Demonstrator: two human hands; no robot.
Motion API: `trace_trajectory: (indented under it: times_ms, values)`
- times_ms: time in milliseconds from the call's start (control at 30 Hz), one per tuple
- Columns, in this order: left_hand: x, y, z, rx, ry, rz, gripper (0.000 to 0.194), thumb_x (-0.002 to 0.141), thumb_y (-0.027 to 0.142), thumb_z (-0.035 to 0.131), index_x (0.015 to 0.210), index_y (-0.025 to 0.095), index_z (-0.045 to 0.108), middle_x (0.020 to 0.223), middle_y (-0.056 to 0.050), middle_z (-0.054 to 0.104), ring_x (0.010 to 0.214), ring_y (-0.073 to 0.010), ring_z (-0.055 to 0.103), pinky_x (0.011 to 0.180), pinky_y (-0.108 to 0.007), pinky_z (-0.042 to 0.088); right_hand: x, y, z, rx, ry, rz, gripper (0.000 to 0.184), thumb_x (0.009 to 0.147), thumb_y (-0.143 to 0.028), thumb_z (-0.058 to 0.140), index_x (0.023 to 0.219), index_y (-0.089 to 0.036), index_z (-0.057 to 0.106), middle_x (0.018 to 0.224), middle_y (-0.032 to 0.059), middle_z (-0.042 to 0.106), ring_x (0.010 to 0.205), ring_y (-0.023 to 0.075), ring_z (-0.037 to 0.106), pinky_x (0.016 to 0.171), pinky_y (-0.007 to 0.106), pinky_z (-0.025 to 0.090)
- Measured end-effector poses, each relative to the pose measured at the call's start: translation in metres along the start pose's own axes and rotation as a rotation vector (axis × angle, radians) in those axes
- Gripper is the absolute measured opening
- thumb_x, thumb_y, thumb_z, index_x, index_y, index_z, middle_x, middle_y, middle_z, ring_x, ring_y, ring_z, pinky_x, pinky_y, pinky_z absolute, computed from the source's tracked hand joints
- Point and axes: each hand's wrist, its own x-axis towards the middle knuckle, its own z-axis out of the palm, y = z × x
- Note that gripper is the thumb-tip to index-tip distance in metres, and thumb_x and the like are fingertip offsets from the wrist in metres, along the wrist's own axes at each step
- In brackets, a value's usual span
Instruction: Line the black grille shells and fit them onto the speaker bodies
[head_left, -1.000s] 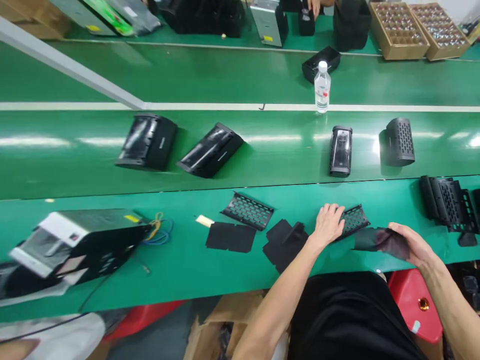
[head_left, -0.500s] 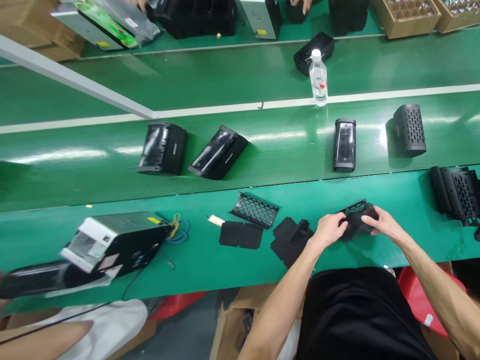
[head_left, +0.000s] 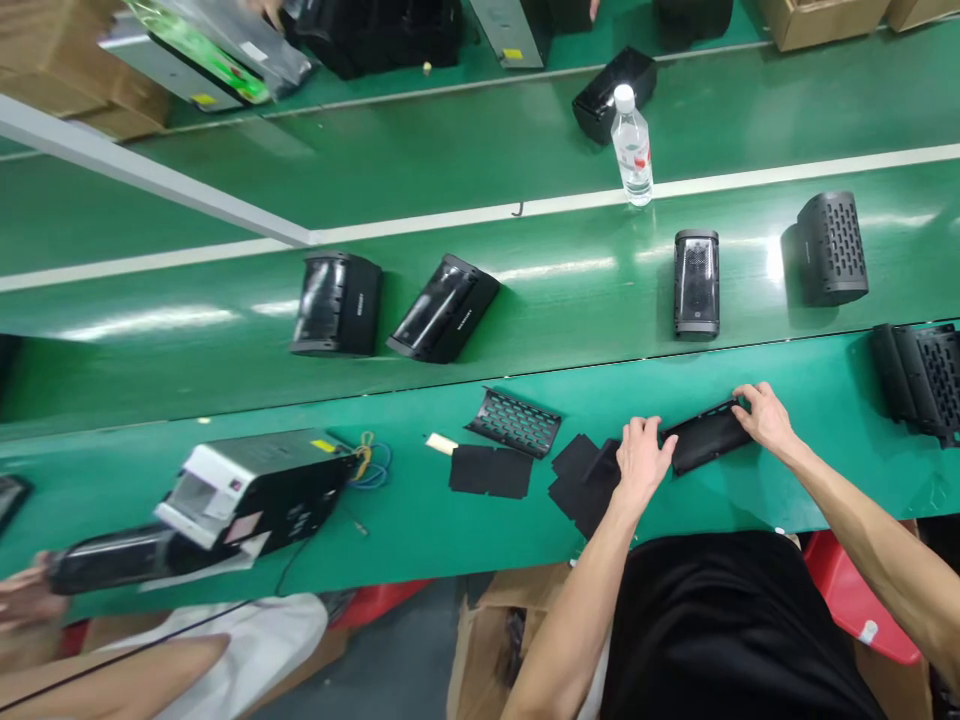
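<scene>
A black perforated grille panel (head_left: 709, 437) lies on the green bench with a dark sheet laid over it. My left hand (head_left: 643, 455) presses down on its left end, fingers curled. My right hand (head_left: 761, 415) presses on its right end, fingers bent over the edge. Just left of my left hand lies a pile of black sheets (head_left: 581, 482). Another flat black sheet (head_left: 490, 470) and a second bare grille panel (head_left: 514, 422) lie further left.
A stack of grille panels (head_left: 919, 380) sits at the right. Black speaker housings (head_left: 696, 284) (head_left: 832, 248) (head_left: 444, 307) (head_left: 337, 303) ride the darker belt (head_left: 225, 370) beyond. A water bottle (head_left: 632, 146) stands behind. A co-worker's hand (head_left: 22, 595) and a boxy device (head_left: 255, 495) are at the left.
My right hand brought the dark sheet from the right onto the grille panel. Both hands now press it flat at either end. The camera view has shifted right.
</scene>
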Motion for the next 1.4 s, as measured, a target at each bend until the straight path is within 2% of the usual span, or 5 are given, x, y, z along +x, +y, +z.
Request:
trace_trajectory:
  times_ms: [133, 333, 500, 733, 1400]
  values:
    - [0.011, -0.01, -0.003, -0.257, -0.079, -0.017, 0.013, 0.089, 0.034, 0.07, 0.086, 0.022, 0.065, 0.094, -0.007, 0.066, 0.104, -0.0282, 0.063, 0.097, -0.044, 0.052, -0.001, -0.005, -0.011, 0.194, -0.092, 0.0, 0.018, 0.078, -0.039, 0.072, 0.084, -0.025, 0.063, 0.084, 0.0019, 0.06, 0.08, 0.0223, 0.057, 0.076, 0.035, 0.048]
    - [-0.001, 0.002, -0.018, -0.64, -0.209, -0.057, 0.051, 0.092, 0.068, 0.059, 0.113, 0.022, 0.055, 0.071, 0.004, 0.058, 0.054, -0.016, 0.057, 0.05, -0.03, 0.053, -0.044, -0.026, -0.042, 0.506, -0.253, 0.082, 0.048, 0.081, -0.069, 0.071, 0.09, -0.025, 0.055, 0.073, -0.0024, 0.061, 0.06, 0.0166, 0.056, 0.055, 0.029, 0.047]
    - [-0.023, 0.024, -0.043, -1.079, -0.294, -0.073, 0.065, 0.072, 0.062, 0.088, 0.112, 0.021, 0.057, 0.069, 0.007, 0.057, 0.048, -0.0116, 0.054, 0.039, -0.024, 0.048, -0.082, -0.046, -0.059, 0.86, -0.247, 0.168, 0.053, 0.068, -0.06, 0.094, 0.087, -0.024, 0.061, 0.073, -0.0028, 0.063, 0.06, 0.0131, 0.058, 0.053, 0.025, 0.049]
    - [-0.046, 0.038, -0.062, -1.158, -0.365, -0.037, 0.064, 0.07, 0.046, 0.091, 0.118, 0.022, 0.056, 0.083, 0.004, 0.067, 0.049, -0.0102, 0.057, 0.038, -0.023, 0.051, -0.104, -0.06, -0.066, 0.958, -0.13, 0.205, 0.055, 0.061, -0.058, 0.101, 0.08, -0.022, 0.065, 0.066, -0.0043, 0.06, 0.055, 0.0095, 0.052, 0.049, 0.021, 0.048]
    - [-0.058, 0.038, -0.054, -1.236, -0.273, -0.058, 0.045, 0.074, 0.046, 0.086, 0.106, 0.02, 0.067, 0.078, 0.001, 0.071, 0.066, -0.0143, 0.064, 0.064, -0.024, 0.051, -0.124, -0.061, -0.073, 0.976, -0.083, 0.147, 0.045, 0.068, -0.054, 0.097, 0.091, -0.024, 0.073, 0.078, -0.0014, 0.068, 0.063, 0.0135, 0.06, 0.054, 0.023, 0.051]
